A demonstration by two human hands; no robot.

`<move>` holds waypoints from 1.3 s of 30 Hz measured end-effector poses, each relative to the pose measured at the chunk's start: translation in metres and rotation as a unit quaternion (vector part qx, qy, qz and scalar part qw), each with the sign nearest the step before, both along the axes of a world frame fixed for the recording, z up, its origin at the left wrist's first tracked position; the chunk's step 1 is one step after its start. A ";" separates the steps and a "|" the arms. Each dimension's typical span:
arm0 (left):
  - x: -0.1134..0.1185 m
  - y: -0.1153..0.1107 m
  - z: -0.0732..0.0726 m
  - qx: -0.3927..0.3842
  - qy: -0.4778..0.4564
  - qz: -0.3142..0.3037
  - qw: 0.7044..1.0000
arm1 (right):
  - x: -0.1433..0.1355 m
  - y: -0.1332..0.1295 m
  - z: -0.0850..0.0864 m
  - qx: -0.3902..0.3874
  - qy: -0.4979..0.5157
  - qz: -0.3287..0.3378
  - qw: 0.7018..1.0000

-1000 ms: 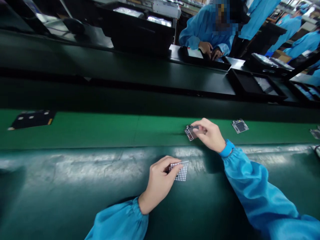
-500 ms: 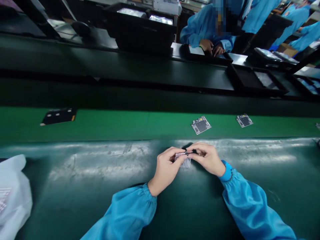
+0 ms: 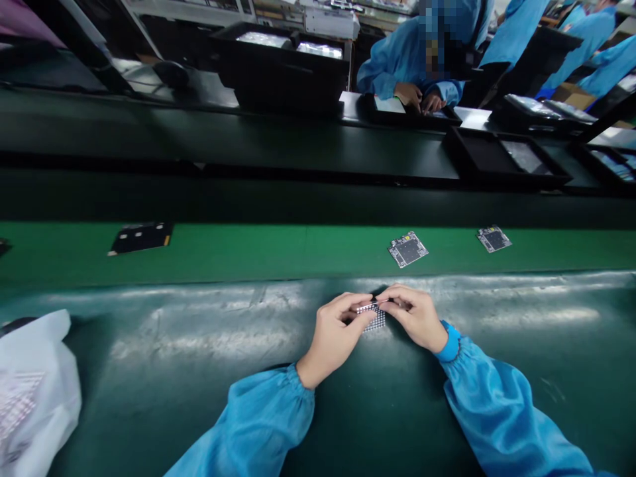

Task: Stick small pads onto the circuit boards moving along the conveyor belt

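Note:
Near the middle of the dark green work surface [image 3: 199,384], both hands meet over a small sheet with a grid of pale dots [image 3: 376,320]. My left hand [image 3: 342,331] pinches the sheet's left side and a thin dark piece at its top edge. On the other side, my right hand [image 3: 412,317] has thumb and fingers pressed together at the thin piece [image 3: 376,303]; the fingers hide most of it. Beyond the hands, two circuit boards [image 3: 408,250] [image 3: 494,239] lie on the green strip [image 3: 268,255].
A white bag [image 3: 54,371] with dotted sheets lies at the left. A black flat part [image 3: 142,238] rests on the green strip. Behind are black trays [image 3: 507,159], stacked black boxes [image 3: 288,73] and a person in blue sleeves [image 3: 387,59] with hands over a tray.
The black flat part, the two circuit boards and the white bag have shifted rightward in view. Both hands stay together on the small sheet, with the fingers slightly shifted.

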State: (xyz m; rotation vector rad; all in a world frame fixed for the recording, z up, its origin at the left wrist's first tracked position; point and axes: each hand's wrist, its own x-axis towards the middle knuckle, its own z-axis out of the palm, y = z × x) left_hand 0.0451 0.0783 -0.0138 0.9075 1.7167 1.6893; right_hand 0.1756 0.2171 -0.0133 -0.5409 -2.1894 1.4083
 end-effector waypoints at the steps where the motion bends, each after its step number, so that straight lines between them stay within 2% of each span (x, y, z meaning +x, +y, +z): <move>1: 0.000 0.000 0.000 -0.002 0.004 0.002 1.000 | 0.000 0.000 -0.001 0.002 0.003 0.000 1.000; 13: -0.002 0.001 -0.001 -0.013 0.025 0.020 0.999 | 0.000 -0.001 -0.004 0.022 0.019 -0.008 1.000; 23: 0.002 -0.002 -0.001 -0.033 0.025 0.037 0.998 | 0.005 -0.002 -0.007 0.050 -0.019 -0.007 0.999; 28: 0.007 -0.002 -0.004 -0.042 -0.002 0.040 0.998 | 0.013 0.003 -0.019 0.059 -0.046 -0.022 0.997; 34: 0.010 -0.002 -0.007 -0.039 -0.009 0.054 0.998 | 0.015 0.004 -0.027 0.029 -0.053 -0.043 0.997; 39: 0.009 -0.001 -0.014 -0.031 -0.027 0.052 0.998 | 0.018 0.007 -0.029 -0.022 -0.007 -0.080 0.997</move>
